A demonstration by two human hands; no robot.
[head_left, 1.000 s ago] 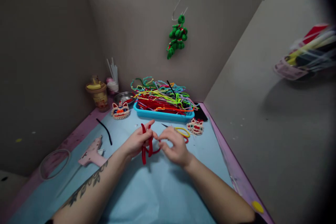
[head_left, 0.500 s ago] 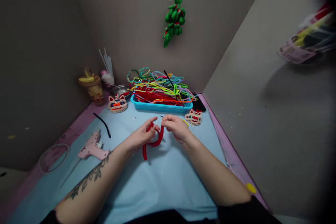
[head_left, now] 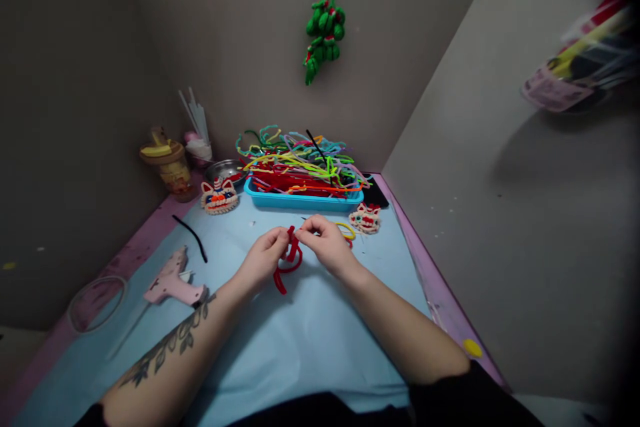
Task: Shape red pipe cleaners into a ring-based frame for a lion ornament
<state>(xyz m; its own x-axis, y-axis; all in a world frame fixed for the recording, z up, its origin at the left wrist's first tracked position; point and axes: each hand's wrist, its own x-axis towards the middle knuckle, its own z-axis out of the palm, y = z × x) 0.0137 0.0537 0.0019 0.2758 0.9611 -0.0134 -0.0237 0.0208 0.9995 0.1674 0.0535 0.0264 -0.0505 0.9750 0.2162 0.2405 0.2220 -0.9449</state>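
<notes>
A red pipe cleaner [head_left: 291,267] is bent into loops between my hands, over the middle of the blue-covered table [head_left: 300,347]. My left hand [head_left: 267,253] pinches it between thumb and fingers, with a short piece standing up above the thumb. My right hand [head_left: 323,240] is closed on another part of the same pipe cleaner, its fingertips close to the left ones. A thin dark tip pokes out behind the right fingers. Partly hidden past that hand lie yellow scissor-like handles [head_left: 347,231].
Behind the hands stands a blue tray [head_left: 305,201] heaped with coloured pipe cleaners. Lion-face pieces sit left [head_left: 219,198] and right [head_left: 365,219]. A pink glue gun [head_left: 173,283] and a black pipe cleaner [head_left: 191,238] lie left. Cups, a metal bowl [head_left: 226,171] and walls border the table.
My hands have come closer together, and my left fingers have closed into a pinch. The red pipe cleaner's loop is now smaller and hangs differently. The whole view has shifted slightly.
</notes>
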